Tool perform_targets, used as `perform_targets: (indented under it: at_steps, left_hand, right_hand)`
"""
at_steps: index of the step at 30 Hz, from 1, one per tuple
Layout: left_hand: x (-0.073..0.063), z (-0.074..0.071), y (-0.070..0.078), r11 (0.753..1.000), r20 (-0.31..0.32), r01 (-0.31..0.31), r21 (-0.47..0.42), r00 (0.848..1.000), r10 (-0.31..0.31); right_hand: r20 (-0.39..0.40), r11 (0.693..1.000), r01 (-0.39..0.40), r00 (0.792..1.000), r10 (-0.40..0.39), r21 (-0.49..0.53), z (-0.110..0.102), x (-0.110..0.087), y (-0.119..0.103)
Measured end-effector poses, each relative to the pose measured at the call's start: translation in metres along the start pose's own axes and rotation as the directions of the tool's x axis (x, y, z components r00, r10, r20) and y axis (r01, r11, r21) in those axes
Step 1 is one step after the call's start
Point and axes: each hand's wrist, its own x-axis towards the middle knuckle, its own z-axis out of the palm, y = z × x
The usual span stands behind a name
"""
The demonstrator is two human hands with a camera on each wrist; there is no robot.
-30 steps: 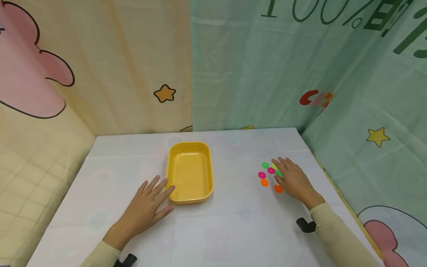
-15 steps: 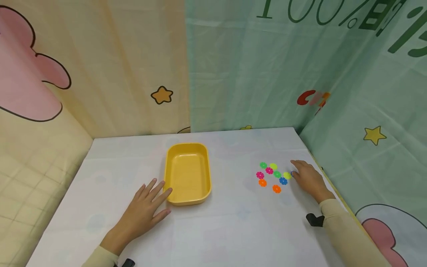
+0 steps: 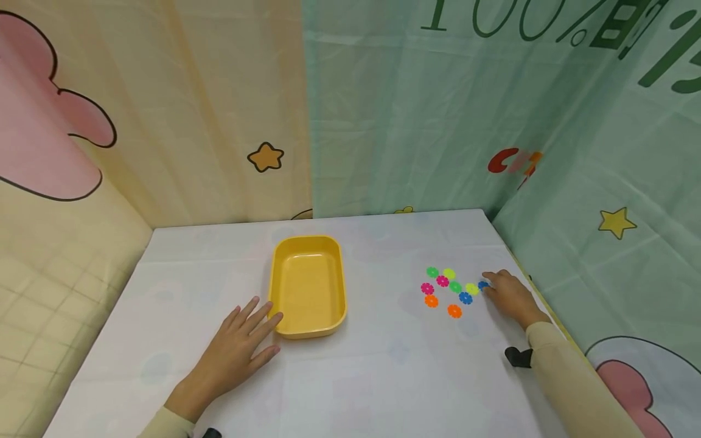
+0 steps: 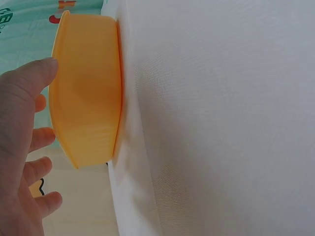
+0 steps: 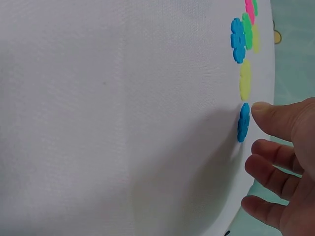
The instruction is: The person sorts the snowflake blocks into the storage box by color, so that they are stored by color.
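Observation:
At the right end of a group of flower-shaped plastic pieces lies a blue flower piece (image 3: 483, 285), flat on the table. My right hand (image 3: 513, 297) is just beside it. In the right wrist view, the thumb (image 5: 270, 118) is close to this blue piece (image 5: 243, 123), and the other fingers are loosely bent with nothing between them. My left hand (image 3: 232, 350) has its fingers spread at the near left corner of a yellow tray (image 3: 342, 304). In the left wrist view, its thumb and a finger are at the rim of the tray (image 4: 88, 88).
Left of the right hand lie several more flower pieces: orange (image 3: 454, 311), blue (image 3: 465, 297), yellow (image 3: 472, 289), green (image 3: 455, 286) and pink (image 3: 427, 288). A white cloth covers the table (image 3: 372, 377). Printed curtains (image 3: 383, 121) hang behind and beside it.
My right hand has moved right, from above the flower pieces to the blue one at the end, uncovering pieces it hid. The left hand stays by the tray.

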Motion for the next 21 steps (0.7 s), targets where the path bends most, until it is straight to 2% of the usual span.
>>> perform_targets:
  at_steps: [11, 21]
  left_hand:
    - [-0.0038, 0.0043, -0.0003, 0.999, -0.048, -0.045, -0.008, 0.998, 0.044]
    - [-0.0043, 0.0064, -0.0016, 0.998, -0.079, -0.061, -0.008, 0.995, 0.06]
  right_hand:
    - [0.041, 0.999, -0.036, 0.999, 0.036, 0.008, 0.004, 0.0026, 0.0015]
    - [0.024, 0.999, -0.037, 0.999, 0.037, 0.028, 0.0069, 0.004, 0.0028]
